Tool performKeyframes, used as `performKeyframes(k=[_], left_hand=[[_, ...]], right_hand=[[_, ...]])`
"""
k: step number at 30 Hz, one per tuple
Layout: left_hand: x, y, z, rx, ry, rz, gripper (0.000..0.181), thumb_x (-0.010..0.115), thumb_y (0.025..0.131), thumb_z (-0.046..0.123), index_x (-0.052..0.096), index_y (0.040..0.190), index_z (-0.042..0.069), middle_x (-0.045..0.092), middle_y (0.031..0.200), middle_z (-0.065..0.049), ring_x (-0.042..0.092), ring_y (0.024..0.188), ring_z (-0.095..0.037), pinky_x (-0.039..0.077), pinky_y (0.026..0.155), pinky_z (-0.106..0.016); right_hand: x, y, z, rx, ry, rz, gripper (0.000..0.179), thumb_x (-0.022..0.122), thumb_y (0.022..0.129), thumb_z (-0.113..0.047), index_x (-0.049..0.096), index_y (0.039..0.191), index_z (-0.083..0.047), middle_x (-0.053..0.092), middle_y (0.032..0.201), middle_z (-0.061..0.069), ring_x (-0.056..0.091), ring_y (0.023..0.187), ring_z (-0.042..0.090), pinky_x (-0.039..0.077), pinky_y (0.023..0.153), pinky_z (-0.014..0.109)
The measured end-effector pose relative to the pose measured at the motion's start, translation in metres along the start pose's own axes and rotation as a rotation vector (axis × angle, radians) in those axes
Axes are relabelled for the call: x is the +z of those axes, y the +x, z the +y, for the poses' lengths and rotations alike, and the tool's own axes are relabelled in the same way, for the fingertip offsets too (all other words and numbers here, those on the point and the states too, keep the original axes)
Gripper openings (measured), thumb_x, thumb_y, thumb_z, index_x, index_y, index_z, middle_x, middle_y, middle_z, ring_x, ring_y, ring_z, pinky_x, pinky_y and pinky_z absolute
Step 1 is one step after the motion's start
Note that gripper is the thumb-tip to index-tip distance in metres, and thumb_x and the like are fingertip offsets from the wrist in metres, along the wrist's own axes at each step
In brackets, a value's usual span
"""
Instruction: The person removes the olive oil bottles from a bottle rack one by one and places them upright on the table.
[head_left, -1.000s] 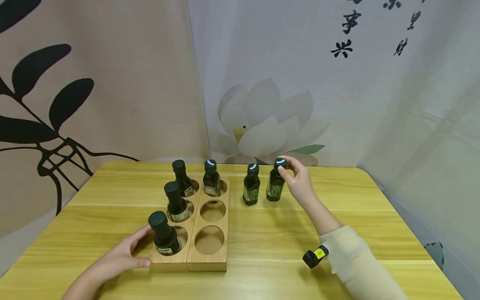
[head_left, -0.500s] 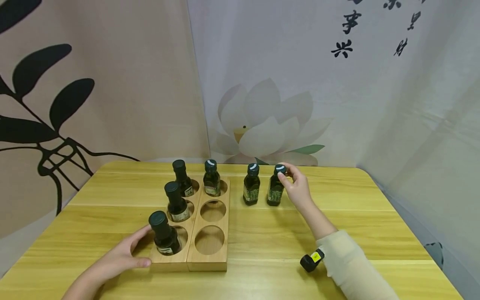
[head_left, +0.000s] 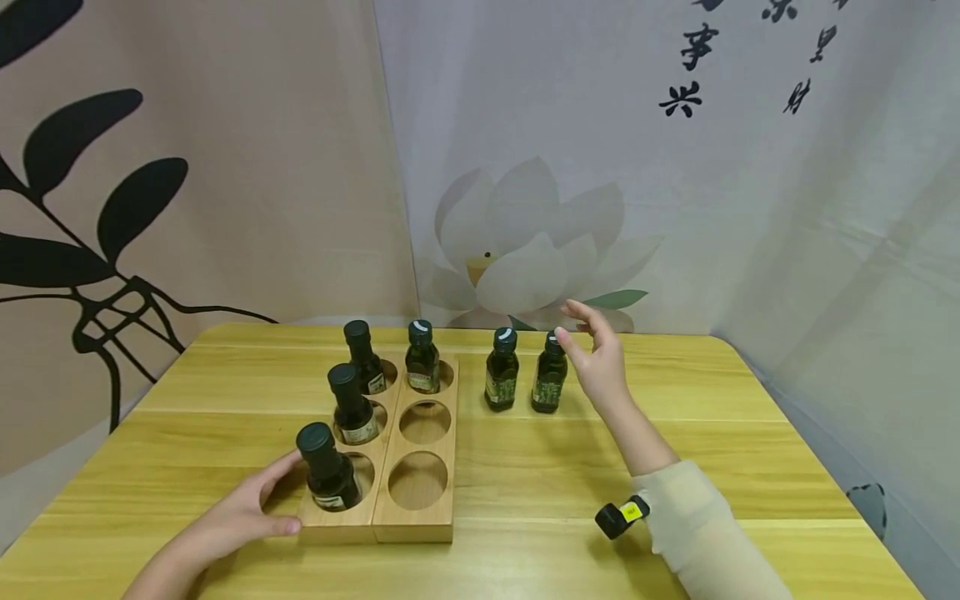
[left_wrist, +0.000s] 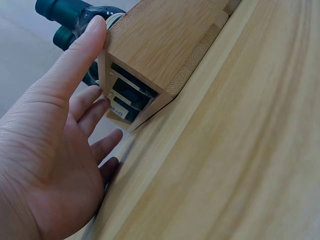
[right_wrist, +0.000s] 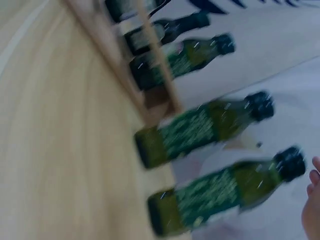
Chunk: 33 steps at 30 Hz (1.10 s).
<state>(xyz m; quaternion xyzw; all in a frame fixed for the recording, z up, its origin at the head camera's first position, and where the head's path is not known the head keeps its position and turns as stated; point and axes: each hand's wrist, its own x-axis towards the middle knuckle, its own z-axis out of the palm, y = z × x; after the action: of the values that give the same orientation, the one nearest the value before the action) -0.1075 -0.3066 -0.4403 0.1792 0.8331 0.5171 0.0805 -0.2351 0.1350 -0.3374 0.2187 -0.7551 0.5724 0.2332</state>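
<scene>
My right hand hovers beside the cap of a small dark green bottle, fingers spread and holding nothing. That bottle stands upright on the table, next to a similar labelled bottle. In the right wrist view, just part of the hand shows at the edge, apart from the nearer bottle. At the front left, my left hand rests against the corner of a wooden bottle rack. Its thumb touches the rack's edge in the left wrist view, the fingers loosely extended.
Three dark long-capped bottles sit in the rack's left row. A green bottle occupies the back hole of the right row; its middle hole and front hole hold nothing. A printed curtain hangs behind the table.
My right hand lowered the rightmost bottle to the table, then let go of it and lifted its fingers off the cap. The left hand and rack stayed put.
</scene>
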Motion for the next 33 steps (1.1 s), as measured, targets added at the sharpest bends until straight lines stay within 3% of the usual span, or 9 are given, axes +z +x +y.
performKeyframes(k=[2,9,14,21,23,25,27,30,33], left_hand=[[0.000,0.000,0.000,-0.004,-0.001,-0.001,0.084,0.071,0.088,0.029,0.023,0.146,-0.010,0.025,0.145,-0.037,0.017,0.130,-0.052,0.027,0.093,-0.011],[0.000,0.000,0.001,0.023,0.002,0.006,0.084,0.071,0.088,0.029,0.024,0.146,-0.009,0.028,0.144,-0.036,0.029,0.131,-0.013,0.027,0.094,-0.011],[-0.001,-0.001,-0.002,0.031,0.014,0.009,0.083,0.070,0.089,0.030,0.024,0.147,-0.008,0.028,0.144,-0.036,0.030,0.130,-0.009,0.028,0.094,-0.012],[-0.001,-0.001,-0.004,0.022,0.082,0.014,0.084,0.071,0.088,0.027,0.024,0.145,-0.011,0.028,0.143,-0.037,0.025,0.127,-0.048,0.028,0.094,-0.013],[-0.001,-0.001,-0.004,0.022,0.072,0.016,0.083,0.071,0.088,0.026,0.024,0.146,-0.011,0.028,0.144,-0.037,0.028,0.130,-0.039,0.027,0.094,-0.012],[-0.001,-0.002,-0.003,0.024,0.056,0.018,0.084,0.072,0.087,0.025,0.024,0.146,-0.011,0.028,0.144,-0.037,0.030,0.132,-0.019,0.026,0.094,-0.011],[0.000,-0.002,-0.003,0.022,0.046,0.019,0.084,0.072,0.087,0.025,0.024,0.146,-0.011,0.027,0.144,-0.037,0.029,0.129,-0.005,0.025,0.094,-0.010],[0.001,-0.002,-0.002,0.004,0.043,0.014,0.085,0.073,0.087,0.026,0.023,0.145,-0.012,0.026,0.145,-0.037,0.027,0.133,-0.019,0.023,0.094,-0.009],[0.001,-0.001,-0.001,-0.018,0.042,0.004,0.085,0.071,0.088,0.028,0.022,0.146,-0.011,0.025,0.145,-0.037,0.019,0.129,-0.048,0.024,0.093,-0.009]], right_hand=[[0.003,0.002,-0.009,-0.009,0.024,0.006,0.039,0.060,0.093,0.001,0.051,0.130,0.009,0.055,0.125,0.027,0.046,0.118,0.036,0.034,0.099,0.048],[0.025,0.004,-0.042,-0.031,0.099,-0.027,0.040,0.061,0.091,0.004,0.050,0.129,0.012,0.054,0.124,0.028,0.047,0.115,0.038,0.035,0.096,0.048],[0.043,0.004,-0.052,-0.042,0.148,-0.064,0.040,0.062,0.091,0.003,0.051,0.128,0.011,0.056,0.123,0.026,0.048,0.112,0.035,0.037,0.094,0.048],[0.071,-0.002,-0.065,-0.053,0.164,-0.132,0.043,0.065,0.089,0.003,0.051,0.129,0.009,0.057,0.123,0.024,0.050,0.112,0.035,0.038,0.094,0.054],[0.079,-0.002,-0.067,-0.050,0.154,-0.146,0.043,0.065,0.089,0.001,0.052,0.129,0.008,0.057,0.124,0.022,0.050,0.112,0.034,0.039,0.094,0.051],[0.088,-0.002,-0.067,-0.024,0.152,-0.157,0.044,0.067,0.089,-0.001,0.052,0.130,0.007,0.058,0.124,0.020,0.050,0.114,0.033,0.039,0.095,0.049],[0.099,-0.002,-0.056,0.006,0.158,-0.161,0.047,0.068,0.089,-0.007,0.053,0.132,0.002,0.058,0.125,0.016,0.051,0.115,0.029,0.040,0.096,0.045],[0.114,-0.002,-0.039,0.068,0.171,-0.163,0.050,0.070,0.089,-0.013,0.053,0.135,-0.005,0.058,0.127,0.011,0.050,0.117,0.026,0.040,0.097,0.042],[0.126,-0.002,-0.024,0.098,0.170,-0.165,0.051,0.071,0.089,-0.018,0.053,0.135,-0.009,0.058,0.128,0.006,0.050,0.117,0.024,0.040,0.097,0.041]])
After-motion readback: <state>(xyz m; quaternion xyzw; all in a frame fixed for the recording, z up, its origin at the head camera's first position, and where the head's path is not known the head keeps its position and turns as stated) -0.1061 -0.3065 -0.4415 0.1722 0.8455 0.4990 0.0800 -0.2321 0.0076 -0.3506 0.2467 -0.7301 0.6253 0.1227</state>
